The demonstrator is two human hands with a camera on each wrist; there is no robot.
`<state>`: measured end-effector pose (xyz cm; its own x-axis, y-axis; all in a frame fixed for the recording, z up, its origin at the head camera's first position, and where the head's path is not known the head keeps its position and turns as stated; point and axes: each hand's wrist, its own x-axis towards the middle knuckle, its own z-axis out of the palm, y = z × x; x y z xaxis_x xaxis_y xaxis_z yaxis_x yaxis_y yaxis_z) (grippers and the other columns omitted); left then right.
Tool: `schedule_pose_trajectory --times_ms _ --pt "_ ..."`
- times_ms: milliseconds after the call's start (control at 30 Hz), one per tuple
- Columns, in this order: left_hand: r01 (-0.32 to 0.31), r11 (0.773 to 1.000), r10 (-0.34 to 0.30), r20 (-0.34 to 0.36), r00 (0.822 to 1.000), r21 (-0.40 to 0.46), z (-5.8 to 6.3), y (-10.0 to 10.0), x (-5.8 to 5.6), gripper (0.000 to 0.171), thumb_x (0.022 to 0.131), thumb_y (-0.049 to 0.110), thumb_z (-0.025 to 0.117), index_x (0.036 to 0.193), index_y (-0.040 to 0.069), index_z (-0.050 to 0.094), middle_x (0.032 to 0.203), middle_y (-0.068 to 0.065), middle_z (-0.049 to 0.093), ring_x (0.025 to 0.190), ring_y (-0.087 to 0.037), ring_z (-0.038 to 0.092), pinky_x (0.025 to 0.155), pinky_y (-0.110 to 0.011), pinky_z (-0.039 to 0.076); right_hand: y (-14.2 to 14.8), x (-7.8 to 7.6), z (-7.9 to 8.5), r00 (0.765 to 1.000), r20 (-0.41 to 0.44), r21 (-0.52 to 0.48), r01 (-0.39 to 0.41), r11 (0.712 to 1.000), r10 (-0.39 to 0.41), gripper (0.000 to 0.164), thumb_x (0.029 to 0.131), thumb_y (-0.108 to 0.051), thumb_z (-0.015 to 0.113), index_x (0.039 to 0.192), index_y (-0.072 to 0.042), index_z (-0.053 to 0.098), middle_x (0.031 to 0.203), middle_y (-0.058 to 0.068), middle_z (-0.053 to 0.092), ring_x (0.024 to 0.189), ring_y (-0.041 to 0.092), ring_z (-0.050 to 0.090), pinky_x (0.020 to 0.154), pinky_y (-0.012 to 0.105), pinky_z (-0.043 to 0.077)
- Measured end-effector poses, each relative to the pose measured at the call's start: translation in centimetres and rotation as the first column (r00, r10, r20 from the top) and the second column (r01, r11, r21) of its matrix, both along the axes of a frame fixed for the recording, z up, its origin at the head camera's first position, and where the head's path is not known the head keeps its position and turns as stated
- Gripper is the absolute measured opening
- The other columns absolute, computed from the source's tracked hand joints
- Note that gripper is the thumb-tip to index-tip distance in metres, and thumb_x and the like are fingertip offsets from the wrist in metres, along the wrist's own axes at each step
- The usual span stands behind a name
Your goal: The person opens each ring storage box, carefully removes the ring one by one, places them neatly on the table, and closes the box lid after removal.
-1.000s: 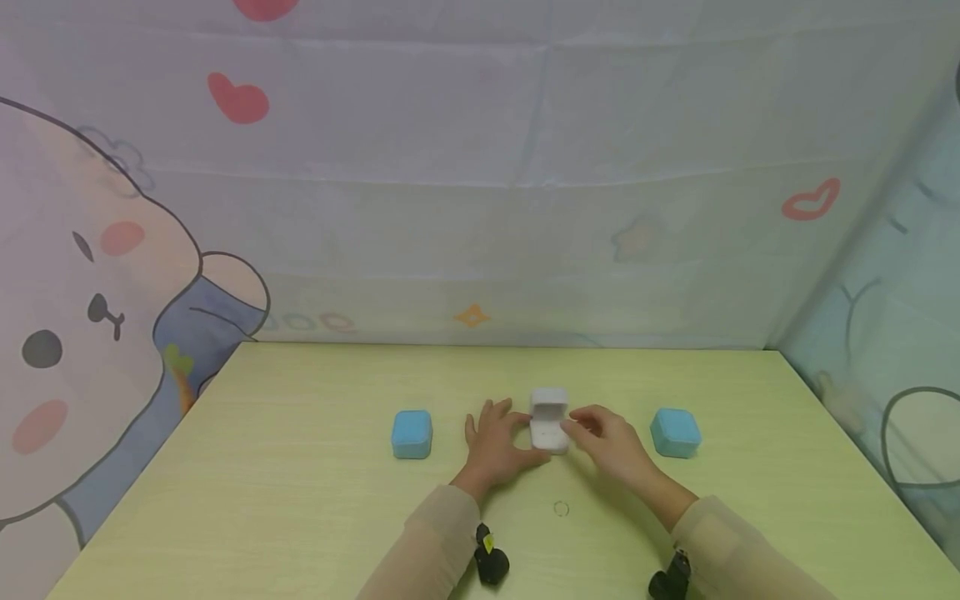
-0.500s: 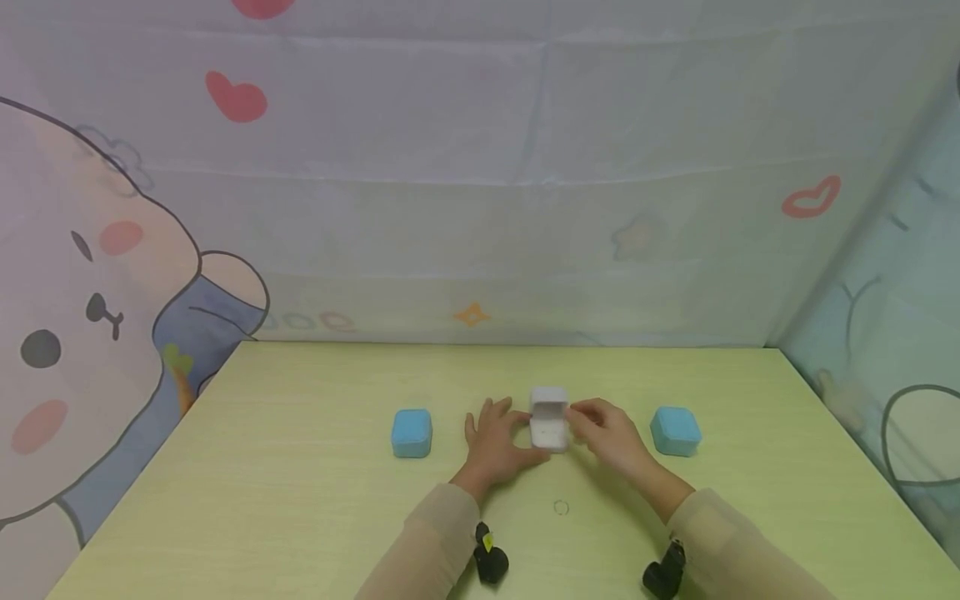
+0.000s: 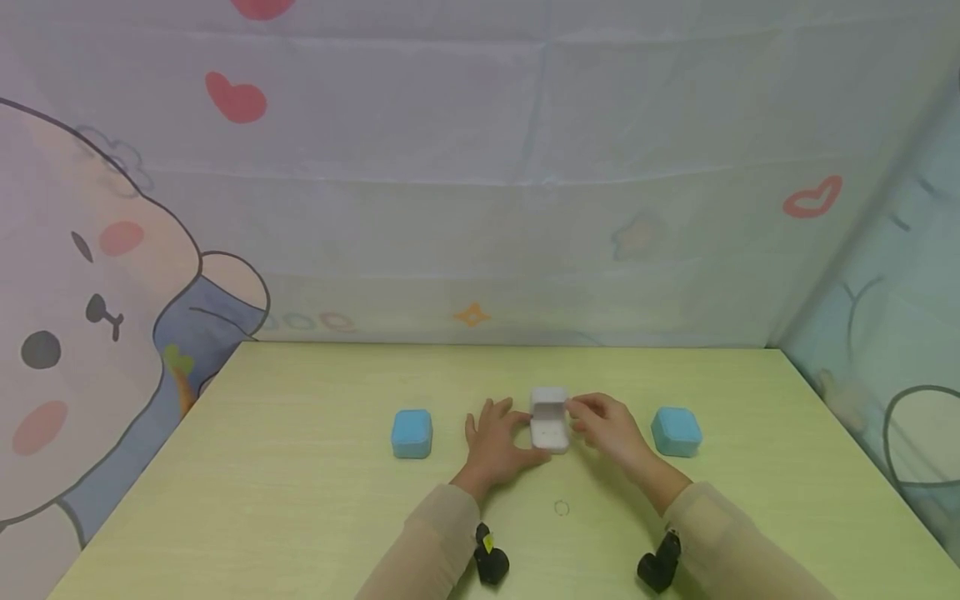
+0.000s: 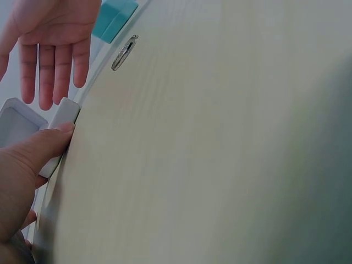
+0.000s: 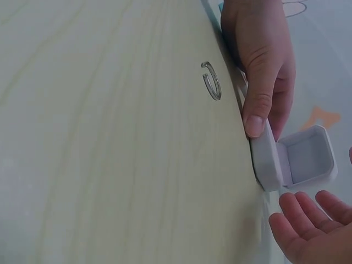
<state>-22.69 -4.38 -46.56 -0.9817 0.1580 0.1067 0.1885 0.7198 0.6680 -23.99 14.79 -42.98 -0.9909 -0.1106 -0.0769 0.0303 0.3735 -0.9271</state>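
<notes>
Box [image 3: 549, 433], white and hinged open, stands on the pale surface [image 3: 300, 417] just right of the lower centre of the head view, its lid [image 3: 550, 395] raised at the far side. The left hand [image 3: 497, 442] grasps it from the left, with the thumb laid on the front of its base. The right hand [image 3: 611, 433], to the right of the box, is released, its fingers loosely extended and their tips just beside the lid; whether they touch it I cannot tell. A thin silver ring [image 5: 218, 83] with a gap in its band lies nearer the bottom of the head view, below the box and well apart from both hands. One light-blue box [image 3: 412, 434] sits left of the left hand, and a second blue box [image 3: 676, 432] sits right of the right hand, both with their lids down. Pale sleeves [image 3: 438, 533] cover the forearms, entering from the bottom edge. Behind everything hangs a printed cloth [image 3: 480, 125], with a big cartoon animal [image 3: 82, 275] at the left edge.
</notes>
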Motion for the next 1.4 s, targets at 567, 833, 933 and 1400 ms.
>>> schedule_pose_trajectory --times_ms 567,833,933,1400 --pt "0.008 1.000 -0.008 -0.011 1.000 0.003 -0.1 -0.1 -0.1 0.058 0.073 0.044 0.077 0.119 0.013 0.063 0.148 -0.016 0.037 0.143 -0.042 0.017 0.111 -0.066 0.001 -0.3 -0.8 0.1 0.998 0.067 -0.087 -0.007 0.996 0.012 0.062 0.095 -0.047 0.049 0.132 0.002 0.047 0.129 0.024 0.055 0.116 0.036 0.057 0.094 0.046 0.050" --pt "0.008 1.000 -0.007 -0.009 1.000 0.009 -0.2 -0.1 -0.1 0.058 0.073 0.044 0.077 0.119 0.013 0.062 0.148 -0.016 0.037 0.143 -0.042 0.016 0.110 -0.066 0.001 -0.6 -1.2 -0.1 0.997 0.079 -0.089 0.001 0.996 0.006 0.061 0.095 -0.047 0.050 0.132 0.002 0.047 0.132 0.023 0.053 0.118 0.035 0.056 0.097 0.045 0.048" --pt "0.007 1.000 -0.007 -0.010 1.000 0.002 -0.1 -0.1 -0.1 0.059 0.073 0.044 0.077 0.120 0.013 0.062 0.148 -0.016 0.037 0.143 -0.042 0.017 0.110 -0.066 0.001 -0.6 -1.4 -0.1 0.997 0.081 -0.103 -0.004 0.995 0.012 0.062 0.095 -0.046 0.050 0.134 0.002 0.046 0.134 0.024 0.051 0.119 0.036 0.055 0.098 0.046 0.047" --pt "0.009 1.000 -0.009 0.007 1.000 0.004 0.1 -0.2 0.0 0.059 0.074 0.044 0.076 0.121 0.012 0.061 0.149 -0.015 0.036 0.143 -0.042 0.015 0.111 -0.065 0.000 -0.8 -2.1 -0.6 0.993 0.103 -0.168 -0.037 0.985 0.055 0.065 0.094 -0.046 0.053 0.136 0.002 0.044 0.137 0.023 0.048 0.122 0.036 0.053 0.099 0.044 0.047"
